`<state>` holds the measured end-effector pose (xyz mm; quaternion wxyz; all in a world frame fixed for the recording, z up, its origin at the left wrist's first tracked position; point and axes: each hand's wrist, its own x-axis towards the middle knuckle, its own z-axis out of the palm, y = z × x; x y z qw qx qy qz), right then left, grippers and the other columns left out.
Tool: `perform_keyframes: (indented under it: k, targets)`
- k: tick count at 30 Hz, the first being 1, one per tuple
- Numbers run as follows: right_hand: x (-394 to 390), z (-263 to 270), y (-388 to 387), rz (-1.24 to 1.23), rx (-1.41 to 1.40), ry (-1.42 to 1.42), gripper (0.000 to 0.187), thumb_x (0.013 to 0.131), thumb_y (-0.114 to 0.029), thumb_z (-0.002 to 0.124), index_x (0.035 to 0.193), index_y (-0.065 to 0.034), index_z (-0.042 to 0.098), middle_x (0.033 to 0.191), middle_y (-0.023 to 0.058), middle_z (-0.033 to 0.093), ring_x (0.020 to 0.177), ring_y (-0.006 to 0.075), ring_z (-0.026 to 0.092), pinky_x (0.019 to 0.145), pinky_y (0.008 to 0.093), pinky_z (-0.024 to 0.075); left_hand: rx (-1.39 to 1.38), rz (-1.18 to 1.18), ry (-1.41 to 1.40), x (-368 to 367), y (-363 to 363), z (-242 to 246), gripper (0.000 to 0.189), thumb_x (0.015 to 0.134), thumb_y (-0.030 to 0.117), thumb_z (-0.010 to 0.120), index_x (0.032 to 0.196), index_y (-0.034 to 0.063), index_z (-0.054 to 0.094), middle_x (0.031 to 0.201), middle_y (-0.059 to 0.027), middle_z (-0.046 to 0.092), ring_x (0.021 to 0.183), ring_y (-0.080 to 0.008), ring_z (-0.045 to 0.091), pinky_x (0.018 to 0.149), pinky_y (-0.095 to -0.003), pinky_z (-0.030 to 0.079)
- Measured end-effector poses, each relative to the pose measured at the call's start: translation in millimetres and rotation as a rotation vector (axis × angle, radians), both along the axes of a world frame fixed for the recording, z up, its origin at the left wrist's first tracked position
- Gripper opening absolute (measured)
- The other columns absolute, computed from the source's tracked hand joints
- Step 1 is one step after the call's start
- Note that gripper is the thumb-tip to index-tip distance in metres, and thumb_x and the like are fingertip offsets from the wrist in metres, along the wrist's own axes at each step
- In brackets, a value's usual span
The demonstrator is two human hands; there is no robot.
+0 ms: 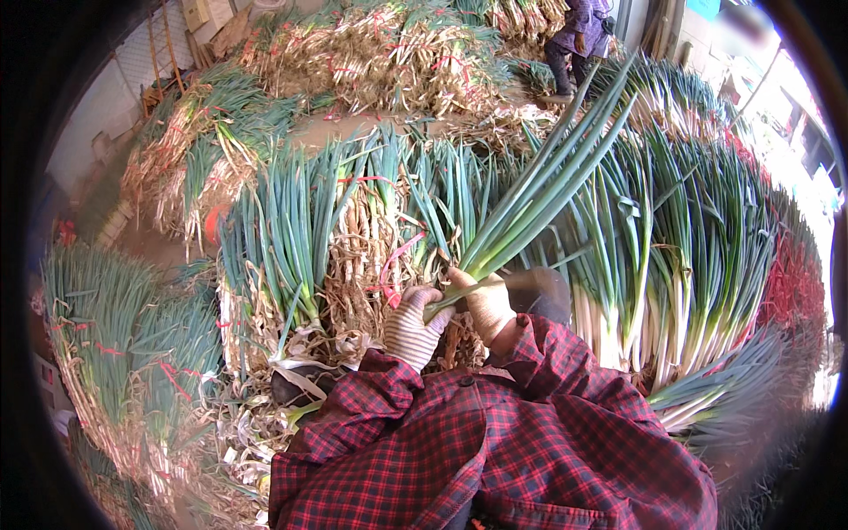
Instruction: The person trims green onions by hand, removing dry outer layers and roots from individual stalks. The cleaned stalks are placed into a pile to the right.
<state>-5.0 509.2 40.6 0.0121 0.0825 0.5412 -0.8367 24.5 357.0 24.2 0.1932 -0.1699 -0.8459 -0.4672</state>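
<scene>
Both my hands wear knitted work gloves and meet at the base of a long green onion (530, 205), whose leaves slant up to the right. My left hand (416, 326), in a striped glove, grips a pale yellow-green piece near the base; whether it is a peeled leaf or the stalk I cannot tell. My right hand (485, 301) closes around the lower stalk. In front stands an untrimmed onion bundle (361, 258) with brown husks and red ties. Peeled onions with white stalks (669, 305) stand to the right.
Dry peeled husks (245, 430) litter the floor at the left. Tied onion bundles (132, 351) stand at the far left, and a large onion pile (397, 59) lies at the back. A person (576, 40) is at the back right. Red ties (788, 285) lie at the right.
</scene>
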Motion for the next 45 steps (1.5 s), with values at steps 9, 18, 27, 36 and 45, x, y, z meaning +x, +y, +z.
perform_keyframes:
  k: [9,18,27,36,45]
  targets:
    - [2,11,8,0.031,0.037,0.067,0.041,0.092,-0.021,0.075,0.124,0.0021,0.064,0.099,0.0049,0.070,0.085,0.0131,0.063,0.081,0.0286,0.0517,0.451,0.119,-0.349,-18,-2,-8,0.009,0.101,0.013,0.058,0.106,0.0059,0.055,0.081,-0.0005,0.057,0.069,-0.0096,0.052,0.061,-0.0246,0.048]
    - [-57,5,57,-0.088,-0.293,0.153,0.026,0.098,-0.030,0.064,0.104,-0.0056,0.058,0.075,0.0047,0.060,0.065,0.0172,0.060,0.060,0.0317,0.0536,1.220,-0.444,-0.842,18,-70,35,0.014,0.102,0.026,0.059,0.103,0.0115,0.061,0.062,0.0079,0.042,0.046,-0.0058,0.039,0.040,-0.0245,0.039]
    - [-141,12,178,-0.398,-0.371,0.168,0.031,0.102,-0.042,0.058,0.100,-0.0112,0.057,0.072,-0.0040,0.048,0.054,0.0094,0.044,0.054,0.0306,0.0457,0.747,0.085,-0.834,121,-201,67,0.029,0.094,0.030,0.070,0.112,0.0087,0.064,0.084,0.0033,0.059,0.065,-0.0059,0.056,0.051,-0.0190,0.049]
    - [-145,31,112,-0.384,-0.293,0.138,0.025,0.099,-0.036,0.065,0.100,-0.0129,0.057,0.075,0.0002,0.052,0.054,0.0131,0.047,0.051,0.0306,0.0443,0.420,-0.279,-0.598,53,-87,5,0.082,0.084,0.016,0.081,0.151,0.0049,0.035,0.141,-0.0189,0.051,0.103,-0.0216,0.067,0.077,-0.0322,0.061]
    - [-81,-24,52,-0.429,-0.234,0.014,0.028,0.094,-0.035,0.070,0.097,-0.0085,0.061,0.064,0.0004,0.050,0.047,0.0146,0.045,0.044,0.0319,0.0408,-0.242,-0.374,-0.543,61,-60,-17,0.040,0.094,0.032,0.070,0.113,-0.0030,0.063,0.087,-0.0136,0.067,0.082,-0.0178,0.064,0.073,-0.0338,0.052]
